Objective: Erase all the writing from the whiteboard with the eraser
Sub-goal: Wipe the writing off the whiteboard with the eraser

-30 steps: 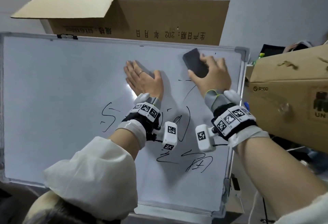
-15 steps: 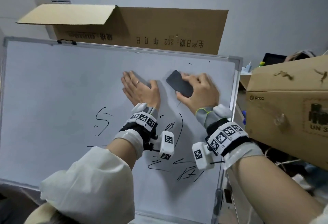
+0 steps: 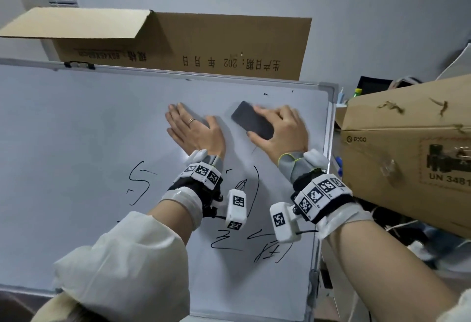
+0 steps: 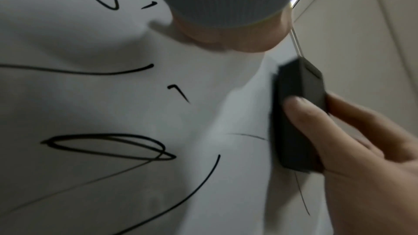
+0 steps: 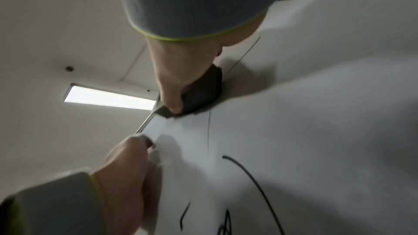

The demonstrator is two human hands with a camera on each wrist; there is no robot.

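The whiteboard (image 3: 76,143) stands upright before me, with black writing (image 3: 139,181) at centre left, more strokes (image 3: 267,245) low on the right and tiny marks (image 3: 266,94) near the top right corner. My right hand (image 3: 280,130) grips the dark eraser (image 3: 251,119) and presses it flat on the board's upper right part. The left wrist view shows the eraser (image 4: 296,113) on the board with the right hand's fingers (image 4: 305,112) curled over it; in the right wrist view the thumb wraps the eraser (image 5: 203,88). My left hand (image 3: 193,130) lies flat on the board, just left of the eraser.
A large open cardboard box (image 3: 204,46) stands behind the board's top edge. Another cardboard box (image 3: 407,148) sits close to the board's right frame (image 3: 328,122). Cables and clutter lie below that box. The board's left half is blank.
The right hand has slid the eraser down and to the left from the top right corner, closer to the left hand. The left hand stays flat in place.
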